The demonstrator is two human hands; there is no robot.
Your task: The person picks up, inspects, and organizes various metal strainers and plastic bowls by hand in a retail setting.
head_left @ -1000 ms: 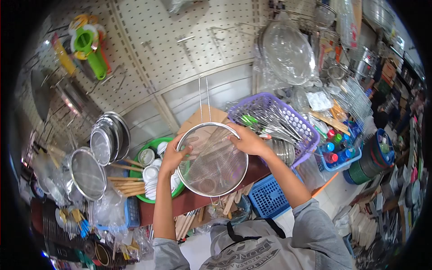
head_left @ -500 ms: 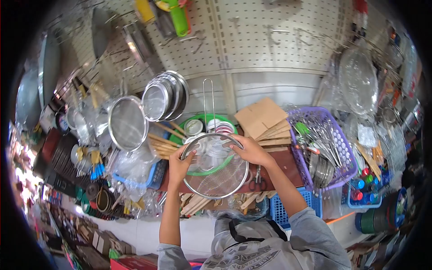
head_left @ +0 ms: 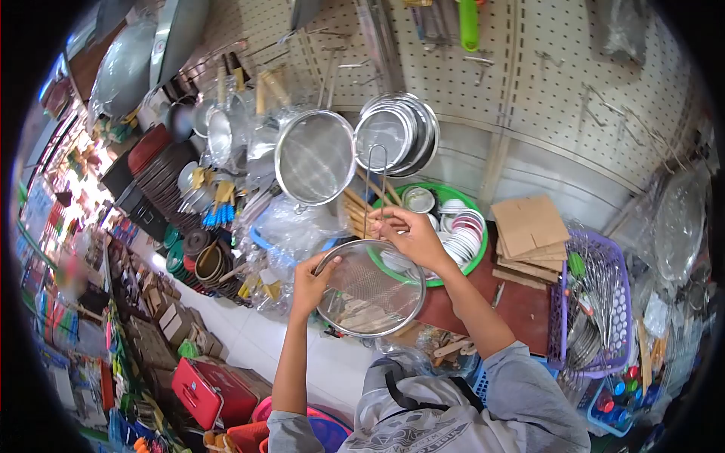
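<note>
A round wire-mesh strainer (head_left: 371, 298) with a long wire-loop handle is held in front of my body, the handle pointing away from me. My left hand (head_left: 310, 283) is closed on the left side of its rim, thumb over the edge. At the far side, my right hand (head_left: 411, 238) has its fingers closed around the base of the handle. Just beyond that hand stands a green basin (head_left: 477, 264) with white dishes (head_left: 462, 240) in it. Larger strainers hang farther off: a single one (head_left: 316, 157) and a nested stack (head_left: 387, 136).
Cardboard pieces (head_left: 529, 226) lie right of the basin. Past them is a purple basket (head_left: 604, 370) of metal utensils. Pans (head_left: 128, 72) hang on the left by the pegboard (head_left: 559, 98). A red box (head_left: 200, 392) stands on the lower left.
My view has swung left, and the strainer has shifted leftward relative to the green basin. My right hand has moved from the rim to the base of the handle; my left hand stays on the rim.
</note>
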